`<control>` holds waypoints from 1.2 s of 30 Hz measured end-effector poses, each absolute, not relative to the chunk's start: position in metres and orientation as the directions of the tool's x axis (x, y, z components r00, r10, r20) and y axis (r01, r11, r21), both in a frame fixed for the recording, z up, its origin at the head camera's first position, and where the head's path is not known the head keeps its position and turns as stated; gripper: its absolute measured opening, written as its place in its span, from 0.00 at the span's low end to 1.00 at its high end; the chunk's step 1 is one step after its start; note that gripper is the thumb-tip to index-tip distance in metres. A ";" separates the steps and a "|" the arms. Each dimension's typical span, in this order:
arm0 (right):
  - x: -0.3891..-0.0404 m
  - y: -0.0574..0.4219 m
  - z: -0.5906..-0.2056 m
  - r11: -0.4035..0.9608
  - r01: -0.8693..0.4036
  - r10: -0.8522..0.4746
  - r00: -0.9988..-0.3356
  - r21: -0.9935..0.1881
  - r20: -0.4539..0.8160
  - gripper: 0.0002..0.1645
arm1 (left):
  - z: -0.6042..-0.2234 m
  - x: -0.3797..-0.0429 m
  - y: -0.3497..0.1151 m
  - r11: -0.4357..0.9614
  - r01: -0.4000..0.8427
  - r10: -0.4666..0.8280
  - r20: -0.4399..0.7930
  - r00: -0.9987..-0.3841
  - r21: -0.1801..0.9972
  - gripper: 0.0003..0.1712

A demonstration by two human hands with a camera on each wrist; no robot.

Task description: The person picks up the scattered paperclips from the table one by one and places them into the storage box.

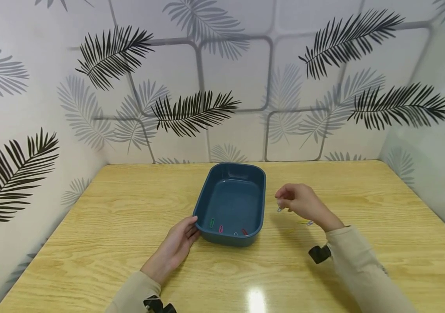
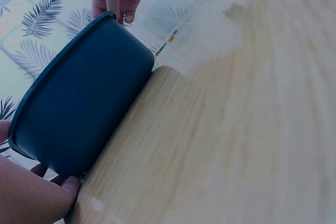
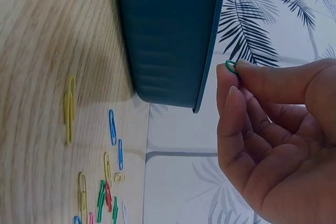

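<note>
- Pinching a green paper clip [image 3: 231,66], the right hand [image 1: 304,204] hovers just beside the blue tray [image 1: 206,204].
- Left hand [image 1: 175,248], fingers relaxed, steadies the tray on the counter [image 1: 363,261].
- Risk: that thin fingertip pinch may slip, dropping the clip outside the rim among loose clips [image 3: 105,182].

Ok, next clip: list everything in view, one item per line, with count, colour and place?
Tray: one, dark blue, middle of the table.
Clips in tray: four; green, pink, pale, red; along its near wall.
Loose clips: a scatter, exact count unclear; yellow, blue, green, red; on the table right of the tray.
Held clip: one, green, pinched in the right hand.
Table: one, light wood.
Left hand: touches the tray's near left corner.
Right hand: raised right of the tray.
</note>
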State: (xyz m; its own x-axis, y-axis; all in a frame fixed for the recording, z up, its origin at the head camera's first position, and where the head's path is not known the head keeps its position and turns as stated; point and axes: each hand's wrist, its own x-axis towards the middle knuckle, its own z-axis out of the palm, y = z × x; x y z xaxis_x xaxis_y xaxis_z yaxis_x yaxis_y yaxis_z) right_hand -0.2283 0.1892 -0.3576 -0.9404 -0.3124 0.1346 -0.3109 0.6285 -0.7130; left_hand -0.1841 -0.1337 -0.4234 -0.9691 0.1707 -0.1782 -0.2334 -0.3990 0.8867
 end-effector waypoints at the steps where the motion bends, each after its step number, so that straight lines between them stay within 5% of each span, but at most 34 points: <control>1: -0.228 0.188 -0.357 0.629 -0.315 -0.311 -0.940 -0.711 0.142 0.04 | -0.423 -0.184 -0.134 -0.399 -0.232 0.172 -0.176 -0.969 0.887 0.30; 36: -0.204 0.143 -0.359 0.467 -0.347 -0.390 -0.906 -0.813 0.163 0.02 | -0.422 -0.183 -0.134 -0.389 -0.238 0.191 -0.175 -0.966 0.890 0.31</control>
State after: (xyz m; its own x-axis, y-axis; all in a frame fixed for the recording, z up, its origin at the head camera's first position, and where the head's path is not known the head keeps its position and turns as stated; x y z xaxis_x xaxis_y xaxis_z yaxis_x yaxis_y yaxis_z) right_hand -0.2041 0.1433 -0.3588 -0.9062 -0.3904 0.1625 -0.3470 0.4668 -0.8134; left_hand -0.1828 -0.1338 -0.4224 -0.9660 0.1905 -0.1746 -0.2376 -0.3894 0.8899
